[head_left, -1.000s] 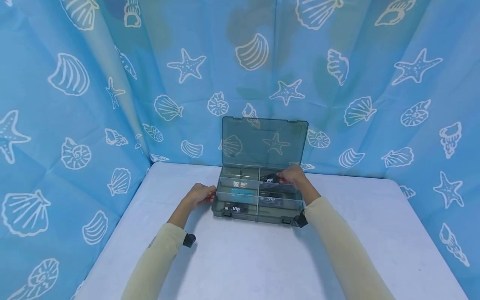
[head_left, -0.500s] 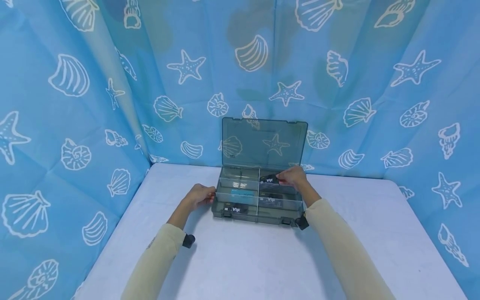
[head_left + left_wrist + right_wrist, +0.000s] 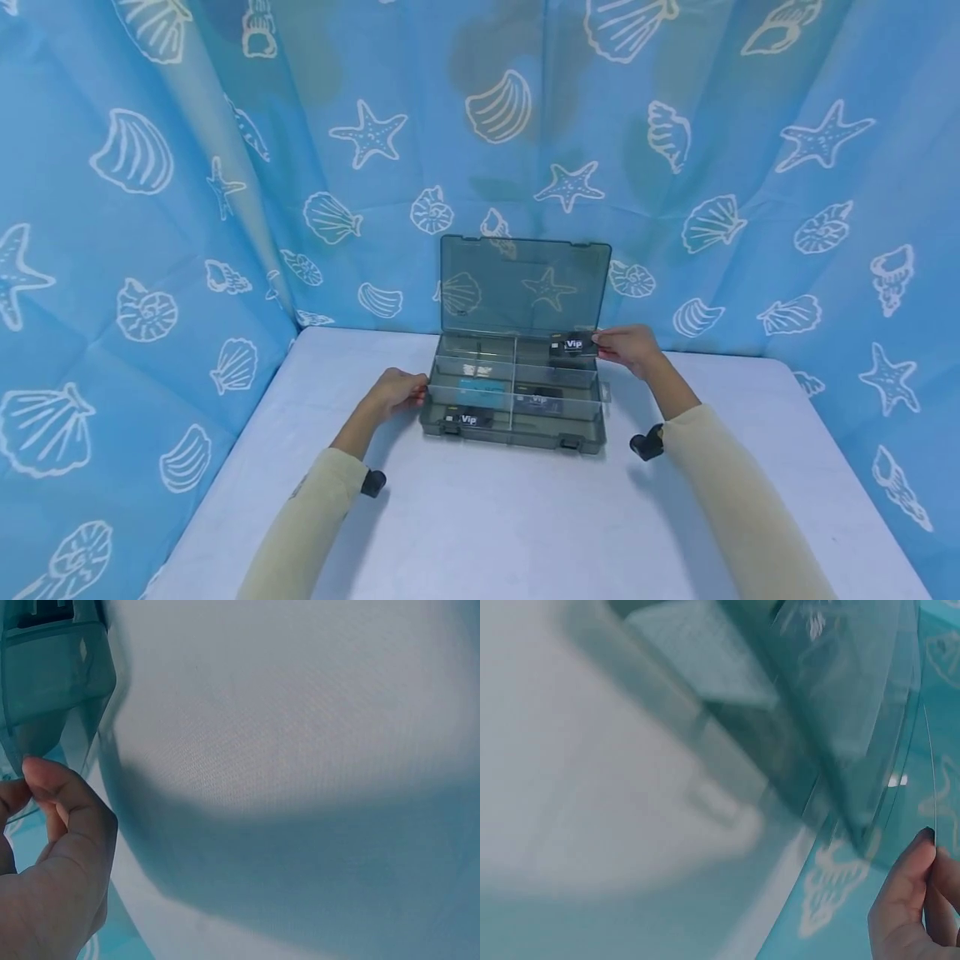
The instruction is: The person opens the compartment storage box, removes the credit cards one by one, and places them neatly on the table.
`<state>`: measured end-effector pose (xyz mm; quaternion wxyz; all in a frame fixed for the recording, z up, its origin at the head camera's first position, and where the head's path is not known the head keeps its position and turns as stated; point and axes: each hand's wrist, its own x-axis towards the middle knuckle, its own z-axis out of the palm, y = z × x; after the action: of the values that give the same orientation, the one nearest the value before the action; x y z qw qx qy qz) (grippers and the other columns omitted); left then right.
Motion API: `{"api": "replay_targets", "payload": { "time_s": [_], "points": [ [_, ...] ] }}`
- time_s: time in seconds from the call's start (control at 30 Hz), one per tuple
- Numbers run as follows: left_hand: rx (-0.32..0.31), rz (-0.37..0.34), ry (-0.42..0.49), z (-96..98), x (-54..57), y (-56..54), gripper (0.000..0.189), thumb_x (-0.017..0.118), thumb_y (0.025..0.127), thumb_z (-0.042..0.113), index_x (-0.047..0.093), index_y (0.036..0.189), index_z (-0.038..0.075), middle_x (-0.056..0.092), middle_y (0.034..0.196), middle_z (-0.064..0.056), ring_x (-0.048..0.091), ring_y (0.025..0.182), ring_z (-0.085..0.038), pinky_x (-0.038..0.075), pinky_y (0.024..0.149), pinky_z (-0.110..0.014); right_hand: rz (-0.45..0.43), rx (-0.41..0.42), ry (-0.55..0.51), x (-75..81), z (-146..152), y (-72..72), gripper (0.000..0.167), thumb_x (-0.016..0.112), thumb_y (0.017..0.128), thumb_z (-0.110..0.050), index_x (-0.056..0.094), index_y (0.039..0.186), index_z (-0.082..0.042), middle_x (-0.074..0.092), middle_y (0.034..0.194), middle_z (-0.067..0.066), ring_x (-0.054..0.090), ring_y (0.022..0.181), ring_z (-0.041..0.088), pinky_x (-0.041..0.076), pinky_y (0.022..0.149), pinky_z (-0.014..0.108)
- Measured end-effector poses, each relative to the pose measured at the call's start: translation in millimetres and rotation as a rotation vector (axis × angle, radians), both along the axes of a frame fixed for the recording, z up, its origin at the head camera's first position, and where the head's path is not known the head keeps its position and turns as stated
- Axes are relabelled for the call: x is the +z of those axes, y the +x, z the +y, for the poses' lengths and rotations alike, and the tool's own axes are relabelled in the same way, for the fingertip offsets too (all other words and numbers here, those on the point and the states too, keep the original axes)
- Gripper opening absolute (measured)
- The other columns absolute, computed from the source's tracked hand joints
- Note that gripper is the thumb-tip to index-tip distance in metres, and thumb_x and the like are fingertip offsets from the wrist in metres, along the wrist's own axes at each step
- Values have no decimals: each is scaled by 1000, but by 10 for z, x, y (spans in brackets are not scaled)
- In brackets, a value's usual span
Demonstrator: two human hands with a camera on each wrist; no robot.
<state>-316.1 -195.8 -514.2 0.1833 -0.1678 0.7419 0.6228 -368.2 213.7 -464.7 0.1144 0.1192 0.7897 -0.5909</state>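
A smoky clear compartment box [image 3: 491,437] stands on the table with its lid [image 3: 525,283] raised. My left hand [image 3: 396,390] pinches the box's left side; in the left wrist view its thumb and index finger meet at the wall. With thumb and fingers, my right hand [image 3: 628,346] grips a black card marked "Vip" [image 3: 572,344] above the back right compartment. That card appears nearly edge-on in the right wrist view. Other black Vip cards lie in the front left compartment [image 3: 468,418] and the right side [image 3: 538,401]. A blue card [image 3: 482,392] lies in the middle left compartment.
Clear dividers [image 3: 512,387] split the box into several compartments. A small pale item [image 3: 477,369] shows toward the back left. The white table [image 3: 495,525] extends in front, and a blue shell-print curtain [image 3: 420,275] hangs close behind the lid.
My right hand has moved to the right and slightly up, lifting the black Vip card out of the back right compartment. The left hand has stayed at the box's side.
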Motion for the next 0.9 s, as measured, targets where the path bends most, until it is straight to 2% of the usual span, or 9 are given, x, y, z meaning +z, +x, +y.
{"api": "replay_targets", "payload": {
  "time_s": [0.1,0.23,0.37,0.47,0.6,0.77,0.83,0.9],
  "points": [
    [6,-6,-4,-8,10,9,35,57,94,13,54,119,-10,60,90,-10,60,75,-14,55,69,-25,24,22,17,-41,178,50,42,58,99,-16,52,133,8,57,124,22,65,87,13,52,93,36],
    [6,3,-8,-7,20,27,35,57,94,14,54,120,-10,60,89,-9,60,75,-14,55,69,-24,56,9,17,-181,430,124,43,56,100,-16,49,135,8,53,130,25,64,92,14,50,96,39],
    [-2,13,-7,2,22,34,36,57,94,14,53,121,-10,60,89,-9,60,75,-14,54,68,-24,107,-62,27,-305,668,179,43,57,99,-15,49,134,8,53,130,25,63,93,15,55,87,30],
    [-1,13,-16,-10,9,43,37,56,94,14,53,122,-11,60,90,-9,60,76,-15,54,68,-24,148,-92,47,-371,785,198,42,59,97,-12,48,132,8,56,122,23,64,90,16,57,78,26],
    [-2,20,-13,-23,5,49,39,57,95,15,51,124,-11,60,90,-9,61,78,-16,55,70,-24,104,-136,62,-468,869,205,42,61,95,-12,50,130,9,59,114,20,62,85,16,57,74,26],
    [-9,27,3,-25,4,39,40,57,96,16,52,124,-12,61,91,-10,62,79,-16,55,71,-25,5,-160,100,-604,882,205,43,57,96,-14,51,132,9,54,130,26,62,90,15,56,76,22],
    [-7,24,3,-23,1,35,40,57,97,16,52,124,-11,61,91,-10,62,79,-16,55,71,-25,-6,-173,157,-654,856,208,41,57,97,-14,53,130,8,55,130,27,64,89,16,56,71,21],
    [-7,22,3,-19,-4,31,38,57,97,16,53,124,-11,61,92,-10,62,78,-15,55,71,-25,13,-178,260,-698,816,230,38,58,97,-16,57,126,8,59,126,26,66,91,22,55,67,22]
  ]
}}
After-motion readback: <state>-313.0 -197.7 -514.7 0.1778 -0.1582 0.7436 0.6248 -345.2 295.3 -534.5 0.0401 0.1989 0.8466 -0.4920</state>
